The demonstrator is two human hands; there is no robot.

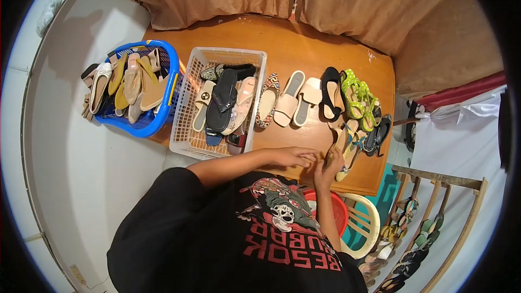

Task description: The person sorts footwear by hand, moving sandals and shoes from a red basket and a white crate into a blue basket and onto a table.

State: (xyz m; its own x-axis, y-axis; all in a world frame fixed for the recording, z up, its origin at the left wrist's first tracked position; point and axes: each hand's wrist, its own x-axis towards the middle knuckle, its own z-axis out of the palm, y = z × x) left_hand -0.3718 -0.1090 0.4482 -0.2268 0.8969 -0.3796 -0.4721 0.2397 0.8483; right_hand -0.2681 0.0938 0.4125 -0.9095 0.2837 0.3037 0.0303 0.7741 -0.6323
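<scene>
My left hand [294, 156] reaches over the table's front edge with its fingers stretched out to the right, holding nothing. Close beside it is my right hand [328, 167], raised with its fingers apart, its fingertips right by a pair of strappy tan sandals [350, 154] with a blue-green band. Beyond the hands stands a row of footwear: a patterned flat shoe [266, 106], cream slides [286, 109], black peep-toe shoes [327, 89], green polka-dot sandals [355, 95] and black sandals [380, 137].
A white plastic basket [179, 125] on the table holds slippers and shoes, including a black flip-flop [220, 106]. Left of it, a blue basket [172, 57] is heaped with flats. A cream chair [372, 222], red basin [341, 211] and wooden shoe rack [472, 206] stand at the right.
</scene>
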